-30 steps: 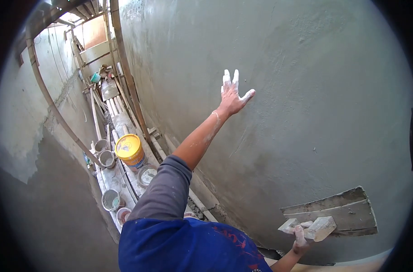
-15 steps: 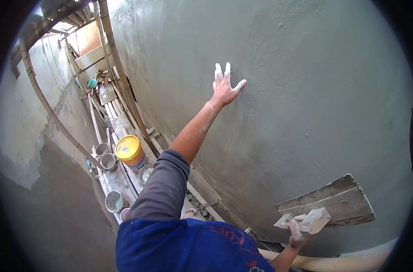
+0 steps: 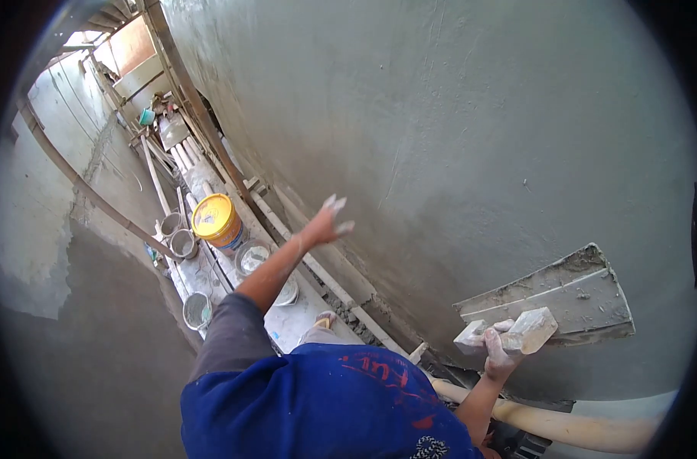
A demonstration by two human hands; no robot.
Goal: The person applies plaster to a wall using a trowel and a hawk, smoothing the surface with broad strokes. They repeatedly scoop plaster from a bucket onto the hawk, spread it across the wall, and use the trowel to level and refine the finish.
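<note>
My left hand (image 3: 325, 222) is off the wall, fingers spread and dusted white, hanging in the air above the planks with nothing in it. My right hand (image 3: 500, 348) grips the handle of a plastering trowel (image 3: 563, 298), whose flat blade lies against the wet grey plastered wall (image 3: 455, 138) at the lower right. Mortar streaks cover the blade. My blue shirt and grey sleeve fill the bottom middle.
Below me runs a narrow scaffold walkway of planks (image 3: 302, 317). On it stand a yellow bucket (image 3: 217, 220), several small grey pails (image 3: 197, 310) and a round pan (image 3: 250, 257). Wooden poles (image 3: 187, 115) lean along the wall. A second plastered wall closes the left side.
My left hand has come off the wall and dropped down and to the left. The trowel has shifted slightly upward on the wall. The view has tilted further down.
</note>
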